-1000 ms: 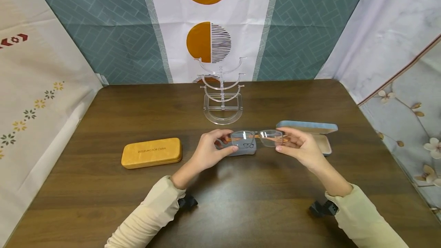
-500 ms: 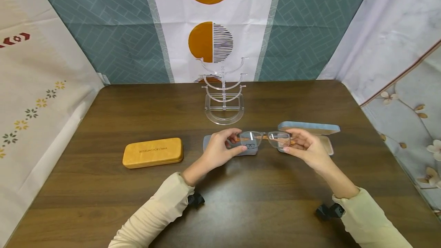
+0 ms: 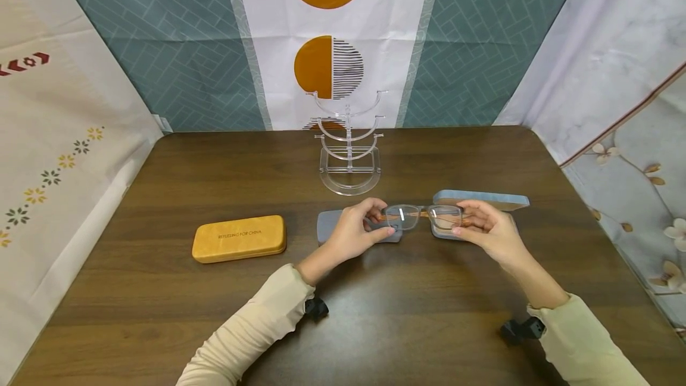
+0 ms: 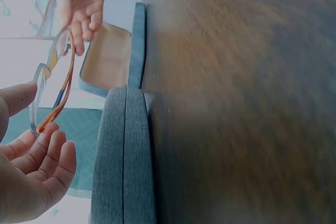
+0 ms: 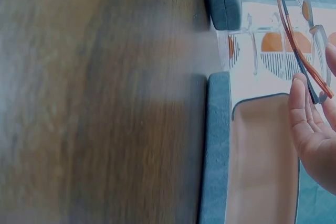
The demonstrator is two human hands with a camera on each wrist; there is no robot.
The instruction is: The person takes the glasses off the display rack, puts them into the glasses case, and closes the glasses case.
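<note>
Both hands hold a pair of eyeglasses (image 3: 403, 217) with clear grey frames and folded orange temples, raised over the table. My left hand (image 3: 358, 228) pinches one end of the frame between thumb and fingers; my right hand (image 3: 492, 232) pinches the other end. Below the left hand lies a closed grey-blue glasses case (image 3: 328, 225), partly hidden by that hand. An open blue glasses case (image 3: 482, 197) with a beige lining sits behind and under the right hand. In the left wrist view the orange temples (image 4: 65, 90) hang on the table side of the lenses.
A closed yellow glasses case (image 3: 239, 239) with printed lettering lies on the left of the brown wooden table (image 3: 161, 308). A clear tiered display stand (image 3: 351, 162) stands at the back centre. Patterned cloths hang behind and at both sides.
Both hands have carried the eyeglasses to the right, from over the closed grey-blue case toward the open blue one. More of the grey-blue case now shows on its left side.
</note>
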